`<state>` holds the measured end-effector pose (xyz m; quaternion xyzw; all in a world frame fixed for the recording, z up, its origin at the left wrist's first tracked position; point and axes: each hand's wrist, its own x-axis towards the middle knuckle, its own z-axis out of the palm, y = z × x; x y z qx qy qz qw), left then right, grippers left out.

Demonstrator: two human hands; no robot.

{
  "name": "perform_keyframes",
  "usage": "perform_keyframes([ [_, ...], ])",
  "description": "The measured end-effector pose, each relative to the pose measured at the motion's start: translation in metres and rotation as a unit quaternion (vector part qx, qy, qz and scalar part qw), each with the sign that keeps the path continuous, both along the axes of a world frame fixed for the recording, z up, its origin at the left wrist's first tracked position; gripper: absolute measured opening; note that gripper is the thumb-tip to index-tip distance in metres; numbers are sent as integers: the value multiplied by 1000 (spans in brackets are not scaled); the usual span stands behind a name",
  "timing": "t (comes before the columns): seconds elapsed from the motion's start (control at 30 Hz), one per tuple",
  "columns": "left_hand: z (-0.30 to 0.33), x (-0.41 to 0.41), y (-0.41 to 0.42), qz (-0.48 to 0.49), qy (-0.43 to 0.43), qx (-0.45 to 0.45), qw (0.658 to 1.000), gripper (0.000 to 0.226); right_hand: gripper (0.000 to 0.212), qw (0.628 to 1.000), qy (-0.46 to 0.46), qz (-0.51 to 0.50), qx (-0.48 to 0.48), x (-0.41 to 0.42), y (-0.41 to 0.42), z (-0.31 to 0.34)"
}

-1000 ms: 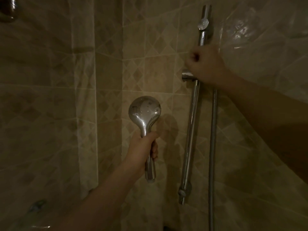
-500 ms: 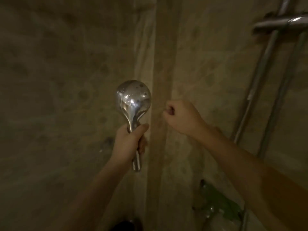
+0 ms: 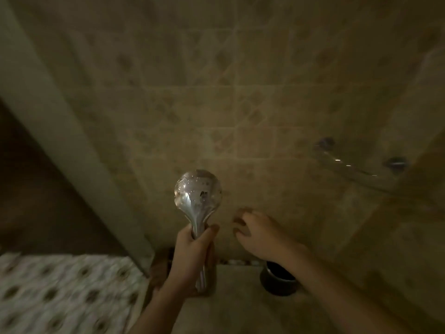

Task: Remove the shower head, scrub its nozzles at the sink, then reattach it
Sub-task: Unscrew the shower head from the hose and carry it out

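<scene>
Chrome shower head [image 3: 198, 192] upright in left hand [image 3: 192, 256], gripped round the handle, off its wall mount. Right hand [image 3: 258, 233] beside it, fingers loosely curled, holding nothing. Droplets on the chrome: likely slip risk, a drop onto floor tile [image 3: 238, 307], under one-handed carry.

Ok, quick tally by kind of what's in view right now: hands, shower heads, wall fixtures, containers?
Hands: 2, left hand gripping the shower head, right hand holding nothing
Shower heads: 1, chrome shower head
Wall fixtures: 1, grab bar
Containers: 1, dark round container on the ledge
Total: 5
</scene>
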<state>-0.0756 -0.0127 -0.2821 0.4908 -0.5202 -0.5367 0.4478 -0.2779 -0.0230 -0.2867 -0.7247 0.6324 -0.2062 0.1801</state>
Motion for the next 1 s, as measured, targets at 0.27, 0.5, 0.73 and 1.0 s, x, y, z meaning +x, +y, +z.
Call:
perform_keyframes([
  [0.27, -46, 126, 13, 245, -7, 78, 966, 45, 34, 982, -68, 178, 9, 131, -57, -19],
  [0.5, -65, 169, 12, 399, 40, 117, 908, 40, 38, 948, -93, 302, 47, 208, -105, -32],
  [0.73, -64, 177, -7, 542, 66, 125, 828, 34, 58, 900, -53, 422, 97, 242, -151, -58],
  [1.0, -58, 199, -8, 609, 50, 111, 784, 54, 73, 849, -40, 515, 109, 292, -191, -63],
])
